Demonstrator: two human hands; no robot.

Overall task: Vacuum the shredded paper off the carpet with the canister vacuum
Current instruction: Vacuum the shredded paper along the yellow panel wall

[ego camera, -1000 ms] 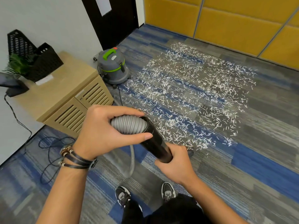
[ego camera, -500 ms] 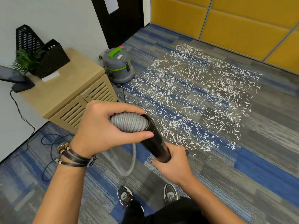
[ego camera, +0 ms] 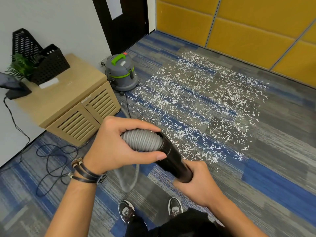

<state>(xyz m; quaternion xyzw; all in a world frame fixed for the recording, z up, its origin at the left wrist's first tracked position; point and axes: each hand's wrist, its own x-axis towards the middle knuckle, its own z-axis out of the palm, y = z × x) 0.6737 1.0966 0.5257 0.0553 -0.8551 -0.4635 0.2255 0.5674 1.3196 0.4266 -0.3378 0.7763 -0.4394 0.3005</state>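
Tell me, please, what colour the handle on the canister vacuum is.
The handle is bright green, clearest in the head view.

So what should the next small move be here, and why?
Probably push the tube forward into the nearest paper: the left hand grips the hose end, the right hand grips the tube lower down, and the paper lies just ahead.

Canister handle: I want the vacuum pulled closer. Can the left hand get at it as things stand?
Probably not: the left hand grips the hose, and the handle sits well off on the canister by the cabinet.
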